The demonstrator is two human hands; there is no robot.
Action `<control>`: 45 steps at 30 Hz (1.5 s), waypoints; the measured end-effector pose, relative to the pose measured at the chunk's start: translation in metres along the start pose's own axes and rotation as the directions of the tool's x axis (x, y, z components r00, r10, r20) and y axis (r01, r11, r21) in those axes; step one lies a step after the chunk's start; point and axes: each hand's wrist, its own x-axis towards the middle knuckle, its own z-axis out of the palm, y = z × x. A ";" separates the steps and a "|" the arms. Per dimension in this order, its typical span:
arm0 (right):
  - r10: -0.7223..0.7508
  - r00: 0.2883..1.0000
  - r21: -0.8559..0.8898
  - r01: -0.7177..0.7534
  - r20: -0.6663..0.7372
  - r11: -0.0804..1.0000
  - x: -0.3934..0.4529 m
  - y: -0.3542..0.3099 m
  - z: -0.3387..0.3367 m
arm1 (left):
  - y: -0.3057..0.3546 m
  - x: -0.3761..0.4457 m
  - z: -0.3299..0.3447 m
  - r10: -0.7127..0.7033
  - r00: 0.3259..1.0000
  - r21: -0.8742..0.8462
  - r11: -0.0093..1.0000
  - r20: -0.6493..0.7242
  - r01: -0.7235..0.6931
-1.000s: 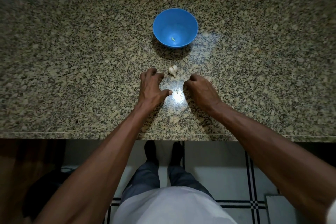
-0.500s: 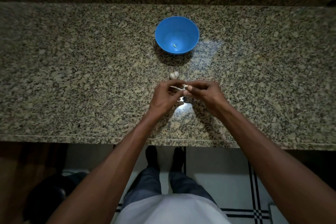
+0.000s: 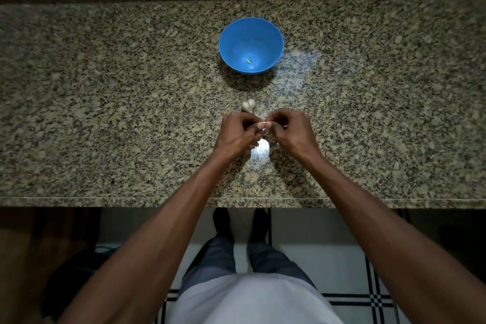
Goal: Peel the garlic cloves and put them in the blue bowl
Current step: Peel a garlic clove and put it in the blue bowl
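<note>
Garlic clove [image 3: 263, 125] pinched between left hand [image 3: 238, 134] and right hand [image 3: 292, 131].

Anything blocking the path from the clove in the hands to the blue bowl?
Only the garlic piece on the counter, just beyond the hands and easily passed over. Left hand and right hand pinch the clove; the blue bowl sits open.

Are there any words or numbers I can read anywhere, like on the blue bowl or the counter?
None. The blue bowl is plain, with no label or print showing. The granite counter has only speckles. The garlic and both hands, left hand and right hand, carry no writing.
</note>
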 end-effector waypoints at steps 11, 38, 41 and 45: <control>-0.133 0.991 -0.188 0.137 0.032 0.972 -0.003 0.007 0.002 | 0.006 0.021 -0.021 0.000 0.960 0.183 0.982 0.281 -0.053; -0.259 0.964 -0.223 0.238 -0.067 0.945 0.002 0.005 0.005 | 0.012 0.023 -0.009 -0.362 0.785 -0.370 0.731 0.502 0.574; -0.310 0.950 -0.304 0.287 -0.029 0.908 0.000 0.007 0.005 | 0.017 0.023 -0.009 -0.425 0.751 -0.358 0.688 0.505 0.631; -0.223 0.974 -0.224 0.209 -0.040 0.952 0.001 0.006 0.003 | 0.009 0.020 -0.006 -0.360 0.901 -0.185 0.894 0.243 0.407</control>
